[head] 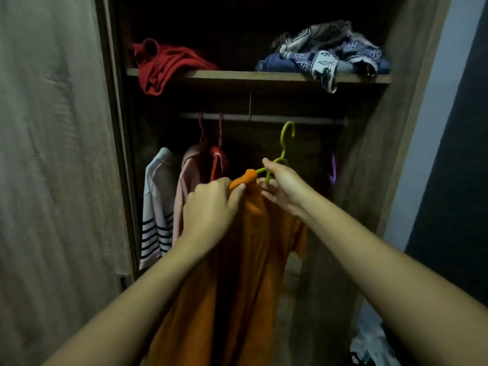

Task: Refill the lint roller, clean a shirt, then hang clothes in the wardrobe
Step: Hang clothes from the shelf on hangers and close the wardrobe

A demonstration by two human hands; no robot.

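Observation:
An orange shirt (237, 260) hangs down in front of the open wardrobe, partly threaded on a green hanger (285, 140). My left hand (208, 207) grips the shirt's shoulder fabric near the collar. My right hand (285, 188) holds the green hanger just below its hook, fingers curled round the wire. The hook sits slightly below the metal rail (264, 118) and does not touch it. The hanger's right arm is hidden inside the shirt.
On the rail hang a striped white top (155, 207), a pink garment (188, 180) and a red hanger (217, 159); a purple hanger (333, 170) is at the right. The shelf (237, 75) carries red clothes (163, 64) and patterned folded clothes (324, 54). The wardrobe door (52, 154) stands left.

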